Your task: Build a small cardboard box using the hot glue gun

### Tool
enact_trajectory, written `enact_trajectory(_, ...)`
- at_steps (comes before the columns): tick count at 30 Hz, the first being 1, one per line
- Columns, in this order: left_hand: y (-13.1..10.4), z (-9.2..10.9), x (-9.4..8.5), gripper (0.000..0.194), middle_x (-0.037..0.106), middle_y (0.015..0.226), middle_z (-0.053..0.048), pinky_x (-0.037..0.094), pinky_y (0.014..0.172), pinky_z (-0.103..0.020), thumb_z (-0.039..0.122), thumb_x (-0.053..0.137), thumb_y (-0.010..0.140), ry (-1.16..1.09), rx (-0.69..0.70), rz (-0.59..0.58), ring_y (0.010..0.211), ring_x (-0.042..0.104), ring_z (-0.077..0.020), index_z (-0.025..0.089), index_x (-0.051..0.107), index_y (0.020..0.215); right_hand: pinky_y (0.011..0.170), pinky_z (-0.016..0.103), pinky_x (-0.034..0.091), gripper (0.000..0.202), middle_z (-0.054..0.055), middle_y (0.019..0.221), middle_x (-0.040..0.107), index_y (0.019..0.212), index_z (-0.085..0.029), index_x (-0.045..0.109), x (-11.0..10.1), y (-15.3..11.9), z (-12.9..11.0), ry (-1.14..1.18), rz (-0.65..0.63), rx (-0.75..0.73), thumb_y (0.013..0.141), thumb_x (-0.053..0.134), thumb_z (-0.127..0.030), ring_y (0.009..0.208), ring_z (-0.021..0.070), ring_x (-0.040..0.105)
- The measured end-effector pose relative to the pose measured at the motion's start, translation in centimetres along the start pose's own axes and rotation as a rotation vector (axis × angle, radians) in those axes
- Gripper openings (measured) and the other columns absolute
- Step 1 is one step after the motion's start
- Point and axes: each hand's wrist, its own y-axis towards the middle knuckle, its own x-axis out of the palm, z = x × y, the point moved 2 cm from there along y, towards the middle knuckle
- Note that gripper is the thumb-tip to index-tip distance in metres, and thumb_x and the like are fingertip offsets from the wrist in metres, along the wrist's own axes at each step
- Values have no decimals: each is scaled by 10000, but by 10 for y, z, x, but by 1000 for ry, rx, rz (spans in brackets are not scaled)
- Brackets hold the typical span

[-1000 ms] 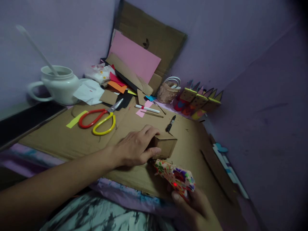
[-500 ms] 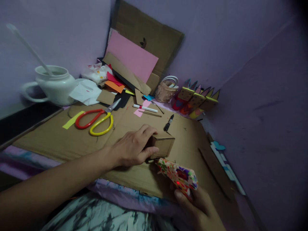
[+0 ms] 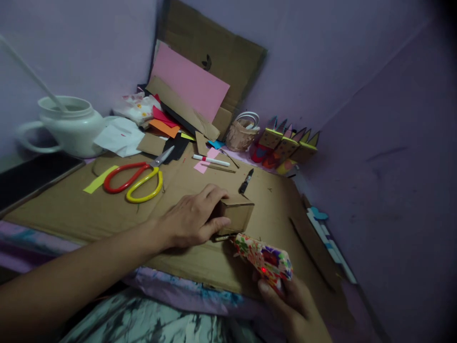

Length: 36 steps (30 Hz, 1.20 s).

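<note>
My left hand (image 3: 196, 219) grips a small cardboard box (image 3: 238, 216) from its left side, thumb in front and fingers over the top. The box rests on a large cardboard sheet (image 3: 178, 259). In my right hand (image 3: 293, 305) is a glue gun (image 3: 262, 257) with a flowery cover and a lit red light. Its tip points left, at the lower front edge of the box; whether it touches is too dark to tell. Behind the box lies a black marker (image 3: 246, 181). Scissors (image 3: 143, 178) with one red and one yellow handle lie open to the left.
A white pot (image 3: 71, 126) with a stick in it and a dark phone (image 3: 35, 178) are at the left. Paper and cardboard scraps (image 3: 164, 127) pile up at the back, beside a brown cup (image 3: 241, 136) and pencil-shaped crafts (image 3: 282, 145). Walls rise behind and on the right.
The view has shifted slightly, so the things on the table appear a little further left. Both hands keep their hold, and the glue gun stays by the box's lower edge.
</note>
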Motion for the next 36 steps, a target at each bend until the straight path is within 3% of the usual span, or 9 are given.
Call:
enact_trajectory(10,0,0,0,374,527,1168,-123,477,864,-450,344,492,880,4,5,-3,1009,550,-267,157,405,1193,766,350,528,430,96,850,755,910,-157,755,-3,0,1,19,37,10,675,691,-511,829,299,673)
enact_trajectory(24,0,-1,1,374,536,1150,-123,485,830,-433,347,491,881,13,11,8,983,558,-262,154,413,1191,867,406,507,498,105,962,756,974,-158,751,-7,1,0,53,72,49,653,700,-535,942,343,661)
enact_trajectory(32,0,-2,1,356,541,1153,-123,484,838,-436,346,482,884,4,19,13,990,562,-258,169,413,1186,757,381,553,477,110,862,766,949,-148,764,-17,9,5,17,-10,14,644,722,-513,841,330,685)
enact_trajectory(36,0,-2,1,368,540,1164,-125,485,840,-446,353,484,883,3,12,15,994,563,-264,167,414,1193,770,359,546,476,92,863,762,974,-153,753,-14,5,3,46,65,17,666,703,-513,848,312,678)
